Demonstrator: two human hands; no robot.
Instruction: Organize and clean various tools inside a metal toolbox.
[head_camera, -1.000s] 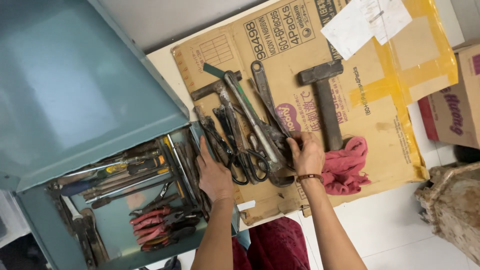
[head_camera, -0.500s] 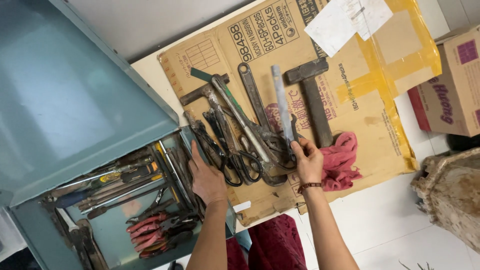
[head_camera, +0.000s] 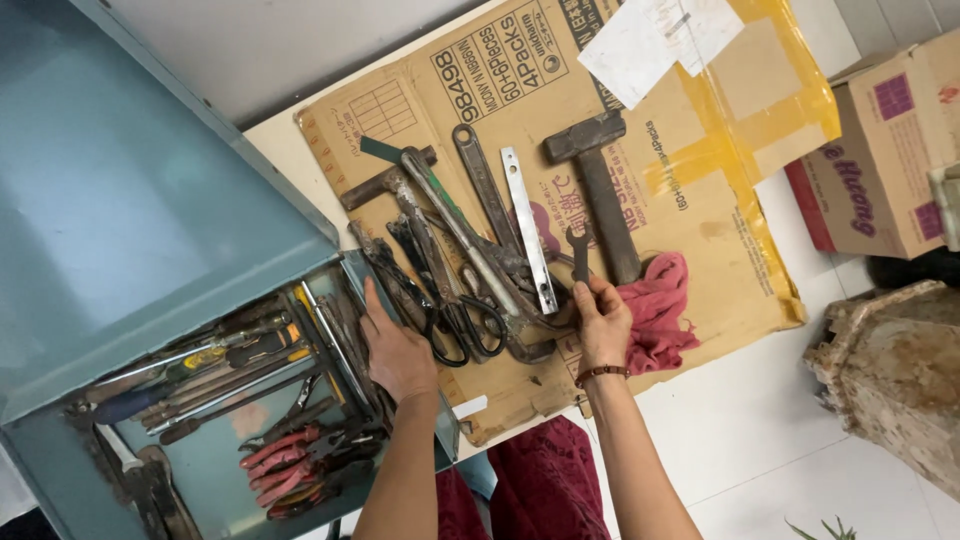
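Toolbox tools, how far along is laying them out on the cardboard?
Done: hammer, flat bar and scissors lie on the cardboard. In hand: right hand holds a small spanner; left hand rests at the toolbox edge. Left: pliers and screwdrivers inside.

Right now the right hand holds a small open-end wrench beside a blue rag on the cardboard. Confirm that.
Not quite: the rag is red, not blue. The head view shows the right hand holding the small open-end wrench beside it on the cardboard.

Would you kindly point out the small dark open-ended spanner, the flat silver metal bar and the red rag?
small dark open-ended spanner (head_camera: 579, 252), head view, shank.
flat silver metal bar (head_camera: 528, 228), head view, middle.
red rag (head_camera: 655, 310), head view, centre fold.
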